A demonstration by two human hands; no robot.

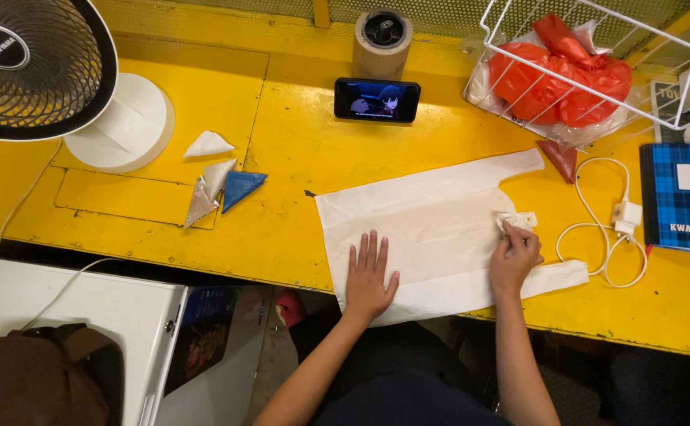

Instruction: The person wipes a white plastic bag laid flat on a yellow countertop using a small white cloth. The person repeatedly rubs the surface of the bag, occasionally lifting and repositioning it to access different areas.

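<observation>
A white plastic bag [432, 229] lies flat on the yellow table [298, 150], its handles pointing right. My left hand [369, 276] rests palm down on the bag's near left part, fingers spread. My right hand [514, 256] pinches a folded bit of the bag near the handles, fingers closed on the plastic.
Several folded plastic triangles [217, 183] lie to the left, next to a fan [33, 67] on a white base. A phone [376, 100] leans against a tape roll at the back. A wire basket [589, 71] holds red bags. A white charger cable [609, 229] and a blue plaid notebook [684, 197] lie at the right.
</observation>
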